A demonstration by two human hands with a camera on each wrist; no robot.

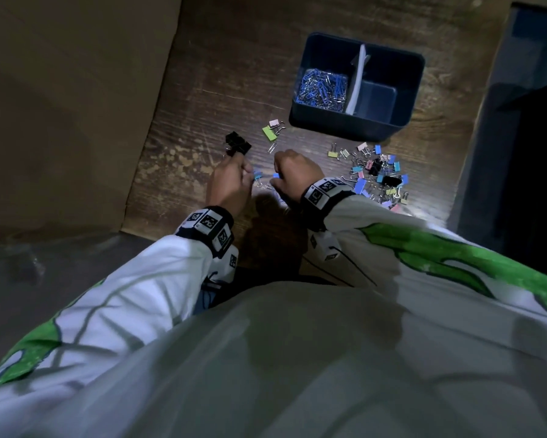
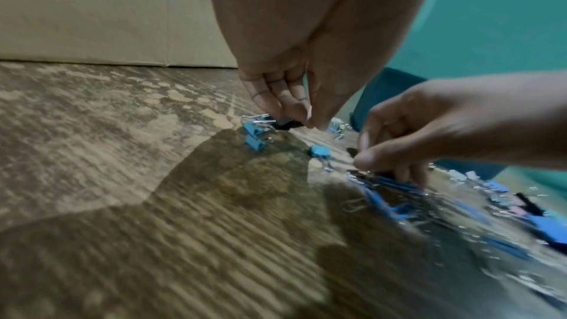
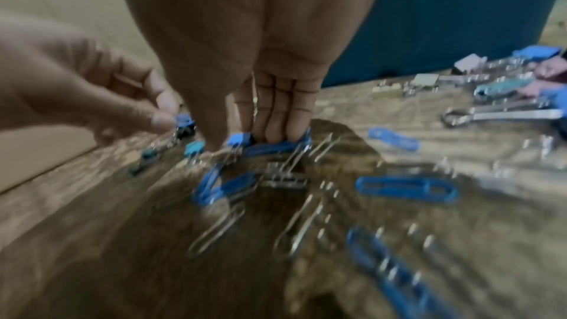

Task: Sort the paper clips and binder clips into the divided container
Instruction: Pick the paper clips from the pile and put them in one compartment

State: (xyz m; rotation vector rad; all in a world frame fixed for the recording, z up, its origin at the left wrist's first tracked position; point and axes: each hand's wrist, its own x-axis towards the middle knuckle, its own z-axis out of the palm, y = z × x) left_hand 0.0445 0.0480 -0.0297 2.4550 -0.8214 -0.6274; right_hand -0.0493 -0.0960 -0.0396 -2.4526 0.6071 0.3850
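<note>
The dark blue divided container (image 1: 300, 120) stands at the back right. Its left compartment holds blue and silver paper clips (image 1: 324, 88); the right compartment looks bare. Coloured binder clips (image 1: 379, 175) lie heaped to the right of my hands. My left hand (image 2: 313, 123) pinches a small binder clip (image 3: 184, 120) between thumb and fingertips, low over the table. My right hand (image 3: 242, 144) has its fingers and thumb closed down on a bunch of blue paper clips (image 3: 276, 147) on the table. Small blue binder clips (image 2: 256, 144) sit between the two hands.
Black binder clips (image 1: 238, 142), a green one (image 1: 269, 133) and a pink one (image 1: 274, 122) lie beyond my left hand. Loose silver and blue paper clips (image 3: 408, 188) are scattered near my right wrist. A cardboard wall (image 1: 76, 90) borders the wooden table (image 1: 202, 74) on the left.
</note>
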